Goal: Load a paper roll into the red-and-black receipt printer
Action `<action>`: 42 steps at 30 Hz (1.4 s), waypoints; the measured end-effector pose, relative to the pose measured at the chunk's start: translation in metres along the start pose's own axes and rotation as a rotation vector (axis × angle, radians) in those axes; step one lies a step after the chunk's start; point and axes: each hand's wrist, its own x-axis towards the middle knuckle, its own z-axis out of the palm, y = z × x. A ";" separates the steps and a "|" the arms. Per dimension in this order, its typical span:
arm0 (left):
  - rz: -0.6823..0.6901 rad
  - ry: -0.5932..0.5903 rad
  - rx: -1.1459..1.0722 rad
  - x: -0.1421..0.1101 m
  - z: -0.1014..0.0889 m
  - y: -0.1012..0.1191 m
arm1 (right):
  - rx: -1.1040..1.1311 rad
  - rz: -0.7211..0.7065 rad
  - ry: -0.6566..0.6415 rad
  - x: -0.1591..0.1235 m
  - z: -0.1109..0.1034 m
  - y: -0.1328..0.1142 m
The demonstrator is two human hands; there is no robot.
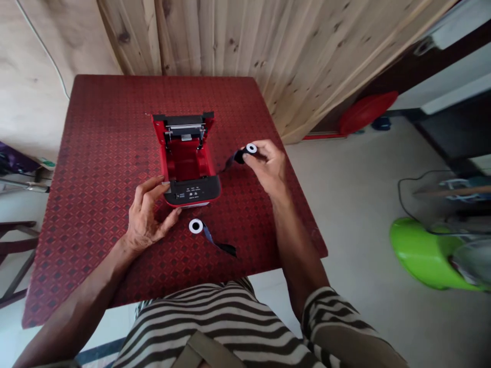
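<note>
A red and black label printer (195, 189) stands on the table with its lid (182, 125) raised, showing the hollow red bay inside. My left hand (144, 214) grips its front left corner, fingers on top and thumb at the front edge. To the right of the printer, my right hand (268, 163) pinches a small roll of dark ribbon (251, 148) with a white core. The loose end of this ribbon hangs toward the printer's right side. In front of the printer lies a second white-ended roll (195, 226), its dark ribbon tail (220, 245) trailing right.
The table (107, 122) has a red patterned cover and backs onto a wooden plank wall (215, 41). On the floor to the right is a bright green plastic object (418, 253). A red round object (368, 112) leans farther back.
</note>
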 end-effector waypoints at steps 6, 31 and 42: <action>0.007 -0.003 0.002 0.002 -0.002 0.000 | -0.032 -0.001 0.007 -0.007 0.018 0.035; 0.016 -0.014 -0.033 0.002 -0.001 0.002 | 0.007 -0.199 -0.749 -0.115 0.047 -0.047; 0.000 -0.013 -0.053 0.002 -0.001 0.004 | 0.057 -0.261 -0.787 -0.124 0.058 -0.060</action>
